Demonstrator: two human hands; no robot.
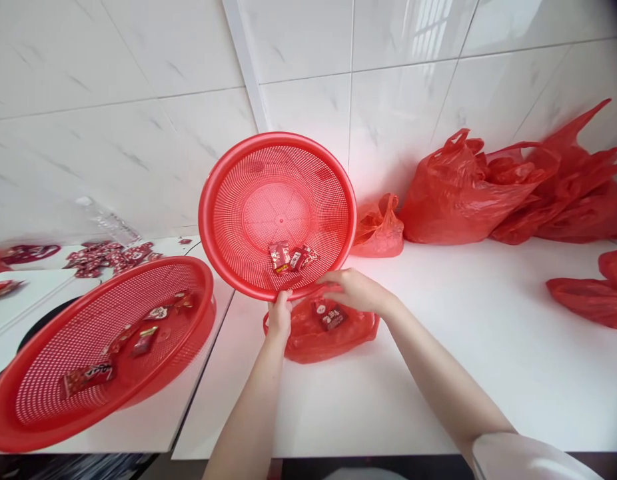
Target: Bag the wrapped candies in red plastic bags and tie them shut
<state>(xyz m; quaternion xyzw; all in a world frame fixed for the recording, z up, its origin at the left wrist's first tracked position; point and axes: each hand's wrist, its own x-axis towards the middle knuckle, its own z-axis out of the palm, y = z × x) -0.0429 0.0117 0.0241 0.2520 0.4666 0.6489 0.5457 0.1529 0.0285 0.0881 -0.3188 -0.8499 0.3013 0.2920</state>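
My left hand (281, 317) is closed on the near rim of a round red plastic basket (278, 157), its thumb over the edge. The basket is tilted, its mouth facing me. A few small red snack packets (279, 257) lie low on its inner wall. My right hand (356, 290) is at the basket's lower right rim, fingers stretched out and slightly bent above a red plastic bag (323, 350). Whether those fingertips touch the rim or the bag is hard to see. Inside the bag, below the basket, shows a dark red packet (332, 317).
A second red basket (201, 333) with several packets stands tilted at left. Behind it lie many small red packets (101, 257) and a clear plastic bottle (116, 227). Filled red bags (473, 193) line the tiled wall at right; another red bag (588, 300) lies nearer.
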